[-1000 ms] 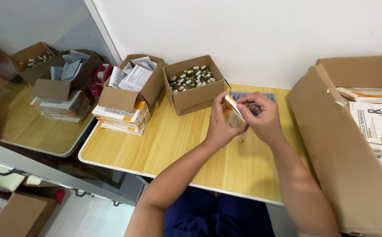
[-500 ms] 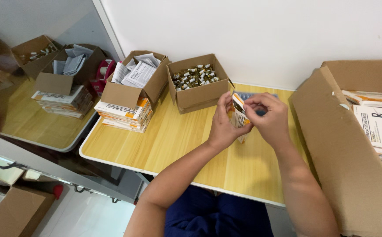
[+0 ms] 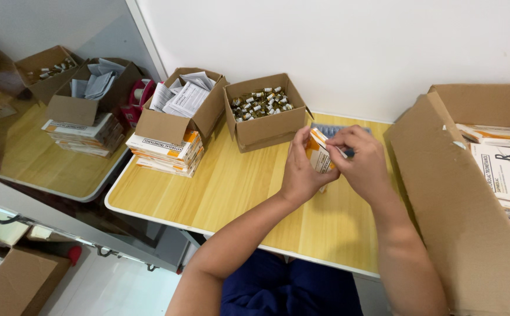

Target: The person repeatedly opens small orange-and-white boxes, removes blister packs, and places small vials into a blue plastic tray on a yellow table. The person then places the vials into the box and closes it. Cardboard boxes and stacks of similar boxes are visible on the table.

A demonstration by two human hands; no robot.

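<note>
Left hand [image 3: 300, 175] grasps the small orange-and-white carton [image 3: 318, 153] tilted above the wooden table [image 3: 231, 187], long axis leaning away, while the right hand [image 3: 361, 164] pinches its upper end, apparently a flap.

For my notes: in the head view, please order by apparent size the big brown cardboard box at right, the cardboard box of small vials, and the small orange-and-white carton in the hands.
1. Big brown cardboard box, though nearness enlarges it.
2. Cardboard box of vials.
3. Small orange-and-white carton.
</note>
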